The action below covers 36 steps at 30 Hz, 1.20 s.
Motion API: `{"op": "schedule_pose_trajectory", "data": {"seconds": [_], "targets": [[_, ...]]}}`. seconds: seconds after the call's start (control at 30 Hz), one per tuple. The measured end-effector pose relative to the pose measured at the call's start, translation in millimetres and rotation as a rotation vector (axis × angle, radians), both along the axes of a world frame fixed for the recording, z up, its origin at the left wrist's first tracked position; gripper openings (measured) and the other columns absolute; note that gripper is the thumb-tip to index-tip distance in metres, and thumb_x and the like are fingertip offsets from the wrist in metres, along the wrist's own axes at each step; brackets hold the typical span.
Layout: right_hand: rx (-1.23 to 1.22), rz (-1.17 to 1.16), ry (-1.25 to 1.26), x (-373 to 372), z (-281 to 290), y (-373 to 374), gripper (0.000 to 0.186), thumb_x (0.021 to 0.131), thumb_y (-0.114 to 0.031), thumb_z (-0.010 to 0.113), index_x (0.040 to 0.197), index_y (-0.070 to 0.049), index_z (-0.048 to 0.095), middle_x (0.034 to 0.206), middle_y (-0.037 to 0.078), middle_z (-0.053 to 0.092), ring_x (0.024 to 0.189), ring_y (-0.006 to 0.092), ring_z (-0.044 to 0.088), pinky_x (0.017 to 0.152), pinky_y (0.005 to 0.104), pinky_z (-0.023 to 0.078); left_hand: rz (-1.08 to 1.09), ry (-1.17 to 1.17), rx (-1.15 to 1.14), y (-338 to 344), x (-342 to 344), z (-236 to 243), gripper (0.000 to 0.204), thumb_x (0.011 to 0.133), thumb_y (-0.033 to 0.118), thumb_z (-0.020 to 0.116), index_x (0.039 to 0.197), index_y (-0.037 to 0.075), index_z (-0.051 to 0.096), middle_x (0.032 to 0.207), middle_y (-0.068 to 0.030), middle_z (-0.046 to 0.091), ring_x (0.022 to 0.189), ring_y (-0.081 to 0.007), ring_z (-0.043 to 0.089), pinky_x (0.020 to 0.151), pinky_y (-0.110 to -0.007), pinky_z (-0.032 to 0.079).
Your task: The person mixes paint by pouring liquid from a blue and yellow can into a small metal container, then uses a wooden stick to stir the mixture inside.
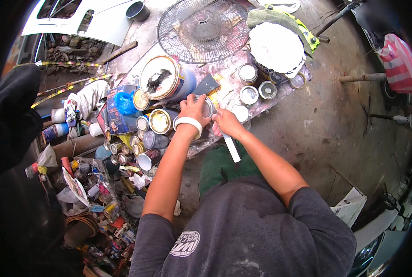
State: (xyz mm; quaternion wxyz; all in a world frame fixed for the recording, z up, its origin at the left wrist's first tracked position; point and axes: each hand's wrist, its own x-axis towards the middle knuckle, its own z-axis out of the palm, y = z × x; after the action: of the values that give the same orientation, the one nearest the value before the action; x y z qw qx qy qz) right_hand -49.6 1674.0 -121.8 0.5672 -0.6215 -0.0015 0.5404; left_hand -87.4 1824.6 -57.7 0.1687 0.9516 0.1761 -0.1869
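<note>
My left hand (pixel 194 110) is closed around the rim of a small round can (pixel 208 107) at the worktable's near edge. A thick white ring (pixel 190 121), like a roll of tape, circles my left wrist. My right hand (pixel 226 122) grips a flat white-handled tool (pixel 232 148), its handle pointing back toward me. The tool's working end lies at the can's right side, mostly hidden by my fingers. Just left of my left hand stands an open can with yellowish contents (pixel 160 121). Behind it is a large paint bucket (pixel 182 83) with a dark smear on its lid.
Several small cans, including a white-topped can (pixel 249 95), stand on the paint-stained table (pixel 201 147) to the right. A fan grille (pixel 203 28) and a large white-topped container (pixel 276 48) lie at the back. Crowded cans and bottles (pixel 118 235) fill the lower left.
</note>
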Motion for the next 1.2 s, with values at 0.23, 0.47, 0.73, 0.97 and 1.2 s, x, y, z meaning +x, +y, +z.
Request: {"op": "schedule_pose_trajectory", "data": {"seconds": [0.23, 0.47, 0.73, 0.97, 1.2], "targets": [[-0.182, 0.176, -0.831, -11, 7, -5, 0.021, 0.098, -0.017, 0.050, 0.099, 0.004, 0.053, 0.071, 0.027, 0.063, 0.070, 0.0443, 0.065, 0.064, 0.0518, 0.049, 0.006, 0.006, 0.002, -1, 0, 3, 0.085, 0.062, 0.027, 0.085, 0.139, 0.019, 0.050, 0.141, -0.0195, 0.042, 0.122, -0.0453, 0.044, 0.104, -0.048, 0.043], [-0.143, 0.159, -0.816, -10, -1, -8, 0.016, 0.098, -0.018, 0.052, 0.099, -0.002, 0.053, 0.078, 0.027, 0.063, 0.078, 0.0463, 0.063, 0.068, 0.0555, 0.047, 0.001, -0.021, 0.019, -1, -2, -4, 0.082, 0.063, 0.026, 0.083, 0.138, 0.019, 0.050, 0.139, -0.0193, 0.044, 0.120, -0.0463, 0.045, 0.103, -0.049, 0.043], [-0.046, 0.131, -1.063, -12, -14, -12, 0.012, 0.095, -0.016, 0.053, 0.096, -0.004, 0.051, 0.081, 0.022, 0.064, 0.078, 0.0432, 0.063, 0.068, 0.0521, 0.048, 0.014, -0.036, 0.013, -1, 0, 0, 0.079, 0.060, 0.024, 0.081, 0.133, 0.017, 0.052, 0.134, -0.0191, 0.047, 0.114, -0.0476, 0.047, 0.100, -0.050, 0.045], [-0.058, 0.170, -1.024, -9, -9, -14, 0.012, 0.095, -0.016, 0.053, 0.097, -0.004, 0.052, 0.082, 0.021, 0.064, 0.079, 0.0427, 0.063, 0.068, 0.0520, 0.048, 0.013, -0.036, -0.006, 1, 3, 2, 0.079, 0.059, 0.026, 0.081, 0.132, 0.015, 0.052, 0.132, -0.0191, 0.048, 0.115, -0.0467, 0.048, 0.100, -0.048, 0.046], [-0.082, 0.204, -0.951, -5, 3, -15, 0.013, 0.096, -0.017, 0.052, 0.101, -0.004, 0.053, 0.083, 0.023, 0.064, 0.080, 0.0430, 0.063, 0.069, 0.0522, 0.048, -0.056, -0.026, -0.112, 23, 2, 5, 0.081, 0.059, 0.028, 0.081, 0.133, 0.013, 0.053, 0.133, -0.0189, 0.048, 0.117, -0.0450, 0.048, 0.100, -0.047, 0.046]]}}
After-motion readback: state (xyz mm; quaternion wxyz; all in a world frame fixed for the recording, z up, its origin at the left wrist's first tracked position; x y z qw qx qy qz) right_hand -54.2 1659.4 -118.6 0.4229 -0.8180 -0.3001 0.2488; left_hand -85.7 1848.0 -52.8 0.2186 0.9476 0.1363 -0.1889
